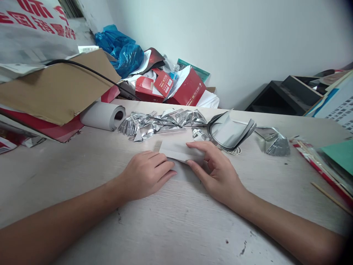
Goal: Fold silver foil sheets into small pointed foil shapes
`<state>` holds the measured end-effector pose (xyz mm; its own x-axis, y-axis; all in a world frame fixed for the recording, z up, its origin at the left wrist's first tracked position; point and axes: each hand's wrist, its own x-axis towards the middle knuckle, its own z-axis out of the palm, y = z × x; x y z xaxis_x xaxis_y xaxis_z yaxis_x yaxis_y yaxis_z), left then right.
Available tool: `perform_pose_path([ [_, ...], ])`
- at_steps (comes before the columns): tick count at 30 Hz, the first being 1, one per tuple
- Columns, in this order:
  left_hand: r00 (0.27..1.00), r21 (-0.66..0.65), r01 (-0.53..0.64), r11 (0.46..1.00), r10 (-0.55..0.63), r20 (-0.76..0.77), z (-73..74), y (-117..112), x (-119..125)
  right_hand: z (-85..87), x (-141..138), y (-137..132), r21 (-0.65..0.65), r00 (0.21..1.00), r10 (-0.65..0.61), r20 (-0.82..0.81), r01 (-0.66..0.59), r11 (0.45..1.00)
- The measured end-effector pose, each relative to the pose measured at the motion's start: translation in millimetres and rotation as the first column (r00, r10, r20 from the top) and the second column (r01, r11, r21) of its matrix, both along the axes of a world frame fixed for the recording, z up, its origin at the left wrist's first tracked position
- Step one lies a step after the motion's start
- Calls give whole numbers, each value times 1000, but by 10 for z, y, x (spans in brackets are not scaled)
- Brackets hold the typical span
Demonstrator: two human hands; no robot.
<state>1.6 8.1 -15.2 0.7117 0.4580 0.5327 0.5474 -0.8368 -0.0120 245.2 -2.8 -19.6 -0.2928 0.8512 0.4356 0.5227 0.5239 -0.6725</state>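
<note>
The right hand (219, 173) is pinching white paper (178, 150); the left hand (146, 172) is touching the paper's left end, its grip unclear.

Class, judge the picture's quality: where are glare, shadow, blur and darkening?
Head view: bright glare on the silver foil; head view: soft shadow on the wall beside the black shelf; head view: right forearm blurred near the dark lower-right edge; head view: right hand and white paper fairly sharp.

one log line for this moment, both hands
left hand: at white paper, left side | right hand: holding its right end | behind: silver foil pieces, curled sheets
</note>
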Motion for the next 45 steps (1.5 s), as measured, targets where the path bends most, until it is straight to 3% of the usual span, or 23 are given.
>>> perform_pose_path([
  [8,1000,113,-17,993,15,19,46,-27,10,6,3,0,-63,1000,-25,3,25,998],
  [14,966,7,-139,990,134,222,11,-19,16,-7,1,4,-111,998,-52,35,56,992],
  [22,996,-20,-77,997,77,39,-32,7,-4,10,-7,32,-133,994,-87,63,94,987],
  [31,999,-88,-53,995,51,-16,-5,13,9,-50,-6,16,-87,986,-128,111,138,987],
  [40,997,-92,-60,994,55,-54,25,11,23,-52,-6,-19,57,944,-204,259,196,979],
  [42,995,-78,-76,994,71,-66,34,13,30,-43,-8,-40,150,936,-186,300,147,978],
  [45,992,-60,-111,992,107,-73,30,13,29,-36,-13,-65,245,921,-26,388,-76,967],
])
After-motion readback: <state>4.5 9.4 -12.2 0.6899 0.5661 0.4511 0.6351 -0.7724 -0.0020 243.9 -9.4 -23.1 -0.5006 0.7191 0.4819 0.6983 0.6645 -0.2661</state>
